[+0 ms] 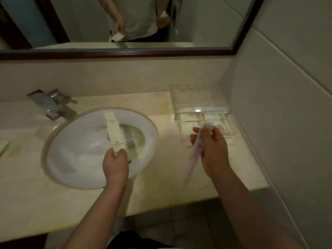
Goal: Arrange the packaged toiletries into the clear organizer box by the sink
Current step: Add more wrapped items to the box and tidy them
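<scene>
Two packets in play: left hand (115, 163) pinches a cream sachet (115, 133) upright over the sink (100, 184); right hand (212, 150) grips a long thin wrapped item (193, 159) just before the clear organizer box (203, 112) on the counter (161, 198). Best laid lengthwise beside the packets already inside, lowered flat. Motion blur hides what the wrapped item is; box contents and inner dividers unreadable

The sink (75, 155) was white, the table (36, 203) cream marble, the long packet (115, 133) pale cream with dark print, the faucet (52, 103) chrome, the mirror frame (115, 53) dark brown
</scene>
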A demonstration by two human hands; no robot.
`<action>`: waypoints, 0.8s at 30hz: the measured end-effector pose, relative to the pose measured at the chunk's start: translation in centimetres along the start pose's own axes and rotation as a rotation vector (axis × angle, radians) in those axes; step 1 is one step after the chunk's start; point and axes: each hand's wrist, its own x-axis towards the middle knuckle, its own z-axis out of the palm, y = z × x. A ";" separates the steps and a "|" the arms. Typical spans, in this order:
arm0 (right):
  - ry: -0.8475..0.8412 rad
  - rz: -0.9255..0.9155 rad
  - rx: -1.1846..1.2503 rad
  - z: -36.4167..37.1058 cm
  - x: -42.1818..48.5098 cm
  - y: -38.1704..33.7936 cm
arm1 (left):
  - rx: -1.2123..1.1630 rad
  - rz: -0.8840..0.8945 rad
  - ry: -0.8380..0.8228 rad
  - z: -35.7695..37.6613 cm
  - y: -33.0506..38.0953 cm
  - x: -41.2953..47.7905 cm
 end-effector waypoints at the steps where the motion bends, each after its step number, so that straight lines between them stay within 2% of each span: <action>1: 0.001 0.000 -0.047 -1.1 0.3 -0.4 | 0.010 0.023 -0.064 1.0 0.3 -1.0; 5: -0.042 -0.008 -0.265 -4.2 2.1 -1.3 | 0.002 0.038 -0.315 6.7 2.5 -4.4; 8: -0.064 0.019 -0.310 -4.8 3.7 -1.2 | -0.065 0.038 -0.466 10.1 4.7 -5.9; 14: -0.359 0.133 -0.558 -5.2 6.8 -2.0 | -0.144 0.086 -0.777 15.4 8.3 -5.9; 21: -0.463 0.215 -0.650 -4.8 9.4 -1.9 | -0.150 0.052 -0.683 18.5 8.1 -3.4; 24: -0.567 0.292 -0.754 -6.2 10.6 -1.7 | -0.266 0.003 -0.503 18.9 8.1 -1.7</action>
